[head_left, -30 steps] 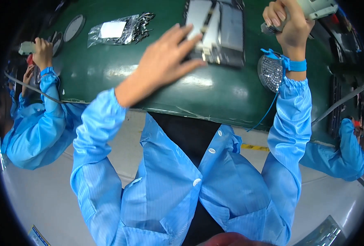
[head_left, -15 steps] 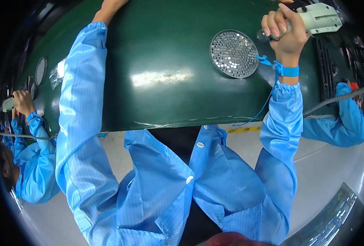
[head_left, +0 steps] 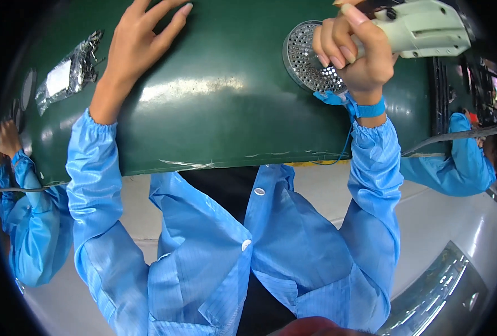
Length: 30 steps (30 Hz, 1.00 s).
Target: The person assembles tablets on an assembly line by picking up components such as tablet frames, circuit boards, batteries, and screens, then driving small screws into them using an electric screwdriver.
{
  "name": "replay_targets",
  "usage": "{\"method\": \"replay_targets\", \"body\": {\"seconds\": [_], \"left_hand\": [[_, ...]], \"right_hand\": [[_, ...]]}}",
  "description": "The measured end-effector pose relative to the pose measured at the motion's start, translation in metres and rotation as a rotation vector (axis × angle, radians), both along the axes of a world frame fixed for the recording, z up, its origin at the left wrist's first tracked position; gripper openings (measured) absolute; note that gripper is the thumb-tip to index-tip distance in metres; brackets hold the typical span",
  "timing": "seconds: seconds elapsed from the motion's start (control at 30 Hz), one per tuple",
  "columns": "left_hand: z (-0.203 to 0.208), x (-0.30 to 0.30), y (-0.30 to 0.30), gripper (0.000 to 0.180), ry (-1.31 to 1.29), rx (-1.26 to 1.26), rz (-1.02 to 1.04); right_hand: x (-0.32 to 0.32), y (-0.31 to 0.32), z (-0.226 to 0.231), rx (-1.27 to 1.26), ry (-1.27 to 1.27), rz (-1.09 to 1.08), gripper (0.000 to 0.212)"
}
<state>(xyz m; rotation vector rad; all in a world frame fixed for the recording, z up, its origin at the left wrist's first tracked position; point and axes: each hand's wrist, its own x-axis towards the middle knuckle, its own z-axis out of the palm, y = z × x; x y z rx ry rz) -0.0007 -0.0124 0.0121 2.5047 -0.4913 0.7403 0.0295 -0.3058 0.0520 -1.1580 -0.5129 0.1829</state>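
While your right hand (head_left: 360, 50) is gripping the pale green handheld tool (head_left: 430, 31) at the upper right, its thicker body is jutting rightward, probably letting your palm carry the weight. Your left hand (head_left: 133, 42), upper left, is spreading loosely with nothing showing between its digits, perhaps staying free. The round perforated dish (head_left: 287, 56) is lying partly behind your curled fingers, presumably for easy reach. The blue wrist strap (head_left: 370, 108) is circling your right wrist, likely for grounding. Your grip is hiding the tool's tip; the top edge is cropping your left hand, so I cannot tell what those fingertips are touching.
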Motion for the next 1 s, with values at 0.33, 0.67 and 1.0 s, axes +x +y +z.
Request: {"method": "replay_targets", "body": {"seconds": [0.33,0.67,1.0], "left_hand": [[-0.008,0.003,0.007,0.016,0.010,-0.077,-0.029],[-0.006,0.003,0.004,0.015,0.044,-0.080,-0.027],[-0.006,0.008,0.001,0.017,0.018,-0.064,-0.038]], "right_hand": [[0.021,-0.010,-0.020,-0.016,-0.150,0.153,0.033],[0.026,-0.015,-0.026,-0.029,-0.153,0.178,0.036],[0.044,0.016,-0.056,0.818,-0.166,0.552,0.016]]}}
